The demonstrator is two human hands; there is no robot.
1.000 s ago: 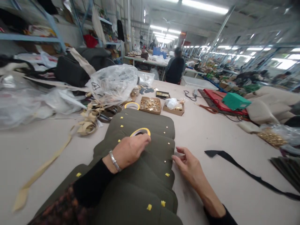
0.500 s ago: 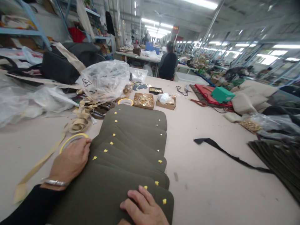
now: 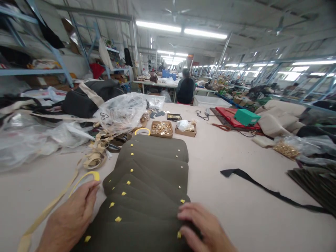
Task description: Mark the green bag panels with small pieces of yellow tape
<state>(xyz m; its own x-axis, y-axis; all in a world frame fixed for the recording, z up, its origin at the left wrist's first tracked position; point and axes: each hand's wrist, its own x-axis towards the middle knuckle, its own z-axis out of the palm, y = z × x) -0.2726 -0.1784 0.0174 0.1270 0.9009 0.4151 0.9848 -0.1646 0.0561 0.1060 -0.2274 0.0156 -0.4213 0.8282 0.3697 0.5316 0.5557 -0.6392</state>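
beside the dark panels [image 3: 154, 161], left fingers pinch the yellow tape roll [image 3: 96, 175]; right fingers [image 3: 183, 209] spread slightly apart.

Head view, forward-down over table [image 3: 207, 175], edges seemingly blurred

Lower centre: olive panels [image 3: 154, 175], matt, smooth, cloth-like | lower left: yellow tape roll [image 3: 95, 174], smooth | upper left: clear bag [image 3: 122, 110], glossy, crumpled plastic | above centre: gold-coloured pieces [image 3: 161, 127], shiny, metallic (the box [image 3: 162, 135] around them looks like plain, matt cardboard)
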